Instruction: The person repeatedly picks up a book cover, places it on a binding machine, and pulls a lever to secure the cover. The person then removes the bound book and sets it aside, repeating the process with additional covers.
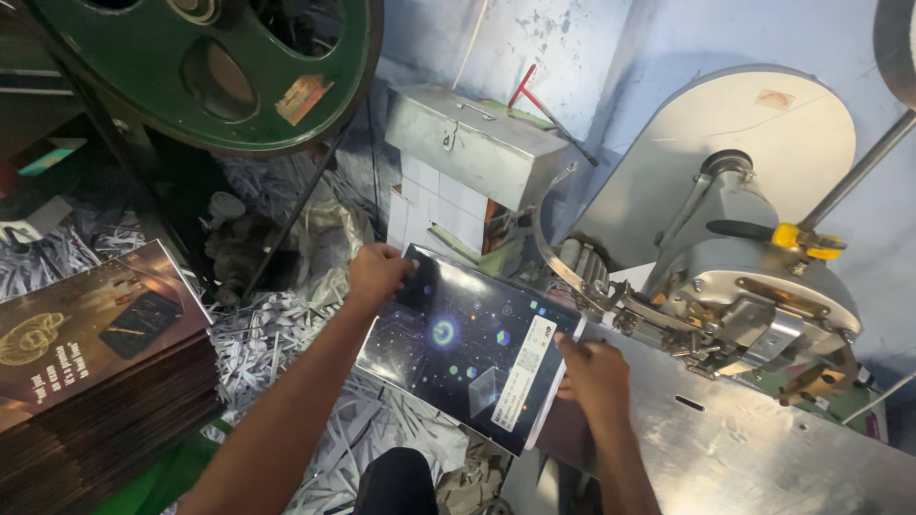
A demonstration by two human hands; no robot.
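Note:
I hold a dark, glossy printed booklet with a starry pattern and a white strip along its right edge. My left hand grips its far left corner. My right hand holds its right edge, by the white strip. The booklet lies tilted at the left end of a metal work table. Its far right corner sits close to the head of a grey stitching machine, which carries a black lever with a yellow clamp.
A tall stack of brown glossy booklets stands at the left. Shredded paper trimmings cover the floor. A large green flywheel hangs at top left. A grey metal box sits on white blocks behind the booklet.

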